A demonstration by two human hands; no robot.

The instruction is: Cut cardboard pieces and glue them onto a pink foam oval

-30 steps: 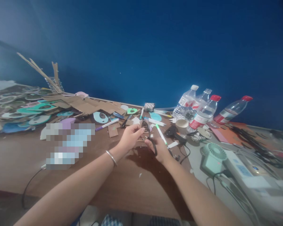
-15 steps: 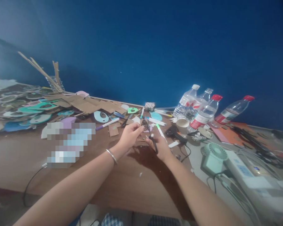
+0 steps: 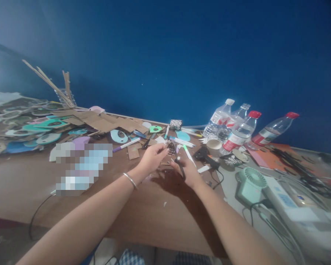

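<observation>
My left hand (image 3: pixel 153 158), a silver bangle on its wrist, pinches a small dark-striped cutout piece (image 3: pixel 170 148) between thumb and fingers. Scissors (image 3: pixel 181 170) with black handles are gripped in my right hand (image 3: pixel 191 173), their blades pointing away from me against the cutout. Whether the blades are apart or together is too small to tell. Both hands are above the brown table (image 3: pixel 143 217), close to each other. Beyond them lie markers, with a white one with a green tip (image 3: pixel 188 154) beside my right hand.
Cardboard pieces (image 3: pixel 99 121) and coloured paper cutouts (image 3: pixel 48 125) are heaped on the left. On the right are a black glue gun (image 3: pixel 205 157), several plastic bottles (image 3: pixel 238 132), a green fan (image 3: pixel 251 186) and a white power strip (image 3: pixel 281 197) with cables. A blue wall (image 3: pixel 165 66) stands behind.
The hands stay almost in place, with the cutout and scissors still held. The scissors and cutout have shifted slightly against each other, and the view has moved a little.
</observation>
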